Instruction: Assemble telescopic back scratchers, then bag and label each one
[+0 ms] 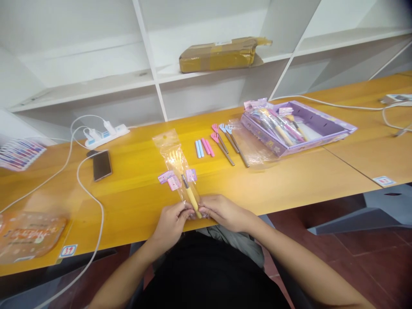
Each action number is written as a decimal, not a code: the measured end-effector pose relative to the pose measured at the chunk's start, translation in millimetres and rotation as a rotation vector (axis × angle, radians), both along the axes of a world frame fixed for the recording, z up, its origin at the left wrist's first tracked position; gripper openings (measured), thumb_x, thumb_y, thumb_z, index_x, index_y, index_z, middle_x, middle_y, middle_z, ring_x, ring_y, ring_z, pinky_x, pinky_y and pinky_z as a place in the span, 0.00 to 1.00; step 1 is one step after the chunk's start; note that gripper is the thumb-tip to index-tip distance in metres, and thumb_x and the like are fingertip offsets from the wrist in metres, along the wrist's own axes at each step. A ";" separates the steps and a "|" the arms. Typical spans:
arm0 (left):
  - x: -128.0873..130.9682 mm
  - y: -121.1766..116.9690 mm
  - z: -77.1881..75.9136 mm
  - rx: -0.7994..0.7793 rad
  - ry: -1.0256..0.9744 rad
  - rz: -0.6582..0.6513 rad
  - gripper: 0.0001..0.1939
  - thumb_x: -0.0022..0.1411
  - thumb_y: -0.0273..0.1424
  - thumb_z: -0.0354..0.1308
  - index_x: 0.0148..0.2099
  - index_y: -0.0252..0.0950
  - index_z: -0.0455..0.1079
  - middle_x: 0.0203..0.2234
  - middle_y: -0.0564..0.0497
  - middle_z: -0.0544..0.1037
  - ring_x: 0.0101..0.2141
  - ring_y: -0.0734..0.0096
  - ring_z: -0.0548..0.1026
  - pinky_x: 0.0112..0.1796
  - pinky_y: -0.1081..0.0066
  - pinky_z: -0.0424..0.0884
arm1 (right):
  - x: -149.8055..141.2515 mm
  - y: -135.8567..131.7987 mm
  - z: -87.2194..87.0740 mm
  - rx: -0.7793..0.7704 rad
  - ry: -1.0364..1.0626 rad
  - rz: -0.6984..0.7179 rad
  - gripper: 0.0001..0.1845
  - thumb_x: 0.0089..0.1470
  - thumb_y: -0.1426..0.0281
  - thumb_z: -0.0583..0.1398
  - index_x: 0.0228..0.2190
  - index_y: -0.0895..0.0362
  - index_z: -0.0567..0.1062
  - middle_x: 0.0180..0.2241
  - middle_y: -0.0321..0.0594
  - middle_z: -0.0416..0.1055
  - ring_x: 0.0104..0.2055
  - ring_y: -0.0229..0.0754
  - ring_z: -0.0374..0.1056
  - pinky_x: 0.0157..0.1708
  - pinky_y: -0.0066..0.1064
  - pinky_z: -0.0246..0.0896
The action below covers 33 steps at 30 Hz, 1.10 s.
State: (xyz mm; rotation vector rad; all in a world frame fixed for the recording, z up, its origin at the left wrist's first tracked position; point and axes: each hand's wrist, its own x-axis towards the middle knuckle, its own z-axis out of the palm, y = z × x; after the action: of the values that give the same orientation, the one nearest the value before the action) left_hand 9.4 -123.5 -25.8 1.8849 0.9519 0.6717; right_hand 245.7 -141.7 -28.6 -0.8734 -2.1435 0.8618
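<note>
Both hands pinch the lower end of a clear plastic bag [168, 146] at the table's front edge. My left hand [172, 223] grips its left side with closed fingers. On the other side, my right hand [222, 211] closes thumb and fingers by the lower end of a yellow handle [192, 197]. A pale yellow hand-shaped scratcher head [175, 159] shows in the bag's upper part. Small purple-pink cards [174, 183] lie around the bag. Beyond it rest two blue grip sleeves [199, 149], two pink ones [207, 147], and several pink and blue back scratchers [222, 148] with metal rods.
A purple box [322, 143] of packaged scratchers stands at right, with clear plastic bags [257, 148] beside it. A phone [102, 165], power strip [107, 136] and white cable [96, 189] lie left. A taped carton [219, 56] sits on the shelf.
</note>
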 end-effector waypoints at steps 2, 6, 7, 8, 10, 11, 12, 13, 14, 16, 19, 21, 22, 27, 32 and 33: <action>-1.6 -1.4 5.2 -0.019 0.013 -0.018 0.14 0.77 0.38 0.54 0.42 0.39 0.78 0.32 0.52 0.82 0.33 0.67 0.79 0.40 0.69 0.72 | 0.2 -1.0 2.3 -0.008 -0.003 -0.001 0.18 0.77 0.64 0.51 0.38 0.56 0.75 0.35 0.39 0.74 0.37 0.40 0.70 0.40 0.30 0.65; -12.1 -4.9 22.3 -0.139 0.025 -0.107 0.14 0.76 0.42 0.55 0.52 0.40 0.75 0.44 0.47 0.82 0.44 0.62 0.79 0.48 0.65 0.73 | -6.6 -11.8 11.3 -0.045 -0.011 0.067 0.14 0.76 0.66 0.52 0.42 0.55 0.77 0.40 0.40 0.78 0.40 0.41 0.74 0.43 0.30 0.67; -15.5 -4.1 25.2 -0.172 -0.019 -0.097 0.16 0.76 0.43 0.56 0.57 0.40 0.72 0.48 0.46 0.82 0.47 0.61 0.79 0.49 0.64 0.74 | -10.9 -16.7 12.8 -0.051 -0.025 0.116 0.13 0.76 0.66 0.53 0.43 0.55 0.77 0.39 0.40 0.79 0.40 0.40 0.74 0.43 0.29 0.67; -18.5 -2.2 26.8 -0.195 -0.086 -0.059 0.19 0.75 0.45 0.56 0.60 0.40 0.69 0.50 0.44 0.81 0.48 0.60 0.79 0.49 0.64 0.74 | -16.5 -22.3 13.6 -0.050 -0.046 0.173 0.12 0.75 0.67 0.54 0.43 0.55 0.78 0.38 0.39 0.80 0.39 0.40 0.75 0.42 0.28 0.67; -23.5 4.7 26.1 -0.212 -0.223 0.066 0.25 0.74 0.48 0.56 0.64 0.39 0.65 0.50 0.43 0.80 0.46 0.61 0.79 0.46 0.64 0.76 | -30.0 -34.6 13.0 -0.026 -0.106 0.284 0.11 0.74 0.67 0.56 0.41 0.55 0.79 0.36 0.37 0.80 0.37 0.39 0.76 0.40 0.27 0.67; -25.4 9.2 24.2 -0.201 -0.272 0.139 0.26 0.74 0.49 0.57 0.64 0.39 0.64 0.49 0.43 0.80 0.44 0.62 0.80 0.45 0.65 0.76 | -37.1 -40.8 12.0 -0.008 -0.143 0.335 0.11 0.74 0.67 0.57 0.41 0.55 0.79 0.36 0.37 0.81 0.36 0.38 0.76 0.39 0.27 0.66; -27.0 13.9 21.7 -0.182 -0.306 0.211 0.26 0.73 0.49 0.58 0.64 0.39 0.64 0.48 0.44 0.80 0.43 0.63 0.80 0.44 0.66 0.76 | -43.7 -46.7 11.1 0.007 -0.182 0.383 0.12 0.74 0.66 0.58 0.41 0.55 0.80 0.37 0.37 0.82 0.36 0.38 0.77 0.38 0.27 0.65; -28.4 18.3 18.7 -0.157 -0.329 0.277 0.26 0.73 0.48 0.59 0.63 0.39 0.65 0.46 0.45 0.80 0.42 0.64 0.79 0.44 0.66 0.75 | -49.2 -51.8 11.0 0.019 -0.228 0.426 0.12 0.73 0.65 0.58 0.41 0.55 0.80 0.38 0.37 0.82 0.36 0.38 0.77 0.36 0.27 0.64; -29.8 22.1 15.7 -0.133 -0.335 0.327 0.24 0.72 0.48 0.60 0.61 0.39 0.67 0.44 0.47 0.80 0.42 0.65 0.79 0.44 0.67 0.75 | -53.2 -55.8 12.0 0.025 -0.279 0.461 0.14 0.73 0.62 0.58 0.40 0.55 0.81 0.38 0.37 0.82 0.35 0.39 0.77 0.34 0.27 0.63; -32.3 27.2 9.6 -0.095 -0.322 0.378 0.20 0.72 0.47 0.60 0.56 0.38 0.71 0.38 0.50 0.79 0.39 0.67 0.78 0.42 0.69 0.75 | -55.6 -58.6 18.5 0.021 -0.385 0.486 0.20 0.73 0.56 0.58 0.36 0.55 0.81 0.36 0.38 0.82 0.33 0.40 0.76 0.30 0.29 0.59; -33.8 28.4 2.8 -0.079 -0.278 0.364 0.16 0.73 0.45 0.58 0.52 0.39 0.71 0.33 0.52 0.78 0.35 0.68 0.78 0.40 0.69 0.75 | -47.0 -44.0 34.8 0.019 -0.440 0.333 0.25 0.72 0.52 0.57 0.33 0.56 0.80 0.32 0.39 0.80 0.30 0.40 0.73 0.29 0.31 0.59; -32.5 26.8 0.8 -0.061 -0.261 0.363 0.16 0.74 0.44 0.58 0.56 0.41 0.69 0.34 0.52 0.79 0.36 0.66 0.79 0.41 0.68 0.76 | -37.7 -21.8 39.8 0.066 -0.413 0.080 0.21 0.74 0.57 0.55 0.37 0.56 0.80 0.35 0.40 0.80 0.34 0.42 0.74 0.35 0.33 0.64; -31.5 25.7 0.6 -0.038 -0.246 0.365 0.16 0.74 0.43 0.58 0.57 0.42 0.69 0.36 0.51 0.80 0.38 0.66 0.80 0.42 0.67 0.77 | -33.1 -8.8 38.3 0.111 -0.406 -0.077 0.17 0.75 0.61 0.55 0.41 0.56 0.80 0.38 0.42 0.80 0.38 0.44 0.75 0.40 0.35 0.67; -27.5 21.1 1.3 0.123 -0.091 0.347 0.08 0.73 0.33 0.55 0.52 0.42 0.71 0.43 0.49 0.83 0.45 0.64 0.82 0.51 0.64 0.75 | -16.4 35.3 3.9 0.322 -0.473 -0.453 0.19 0.69 0.69 0.62 0.59 0.58 0.73 0.63 0.55 0.71 0.66 0.62 0.64 0.63 0.58 0.63; -27.5 17.7 0.2 0.160 0.014 0.339 0.15 0.68 0.27 0.58 0.56 0.42 0.70 0.43 0.50 0.84 0.46 0.63 0.83 0.51 0.63 0.75 | -6.7 26.4 -7.4 0.280 -0.417 -0.382 0.08 0.68 0.67 0.63 0.47 0.56 0.77 0.55 0.53 0.74 0.58 0.57 0.71 0.57 0.56 0.71; -27.6 17.4 0.3 0.169 0.021 0.341 0.14 0.69 0.28 0.58 0.56 0.42 0.71 0.43 0.50 0.84 0.45 0.63 0.83 0.51 0.63 0.75 | -4.7 24.3 -6.1 0.276 -0.397 -0.379 0.10 0.67 0.67 0.64 0.48 0.56 0.77 0.57 0.54 0.73 0.58 0.58 0.70 0.57 0.56 0.71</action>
State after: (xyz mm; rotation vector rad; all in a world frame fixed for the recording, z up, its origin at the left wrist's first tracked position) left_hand -18.2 -106.1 -25.5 1.8947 1.2803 0.9610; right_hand 241.0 -117.5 -34.8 -1.3287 -2.2409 0.2061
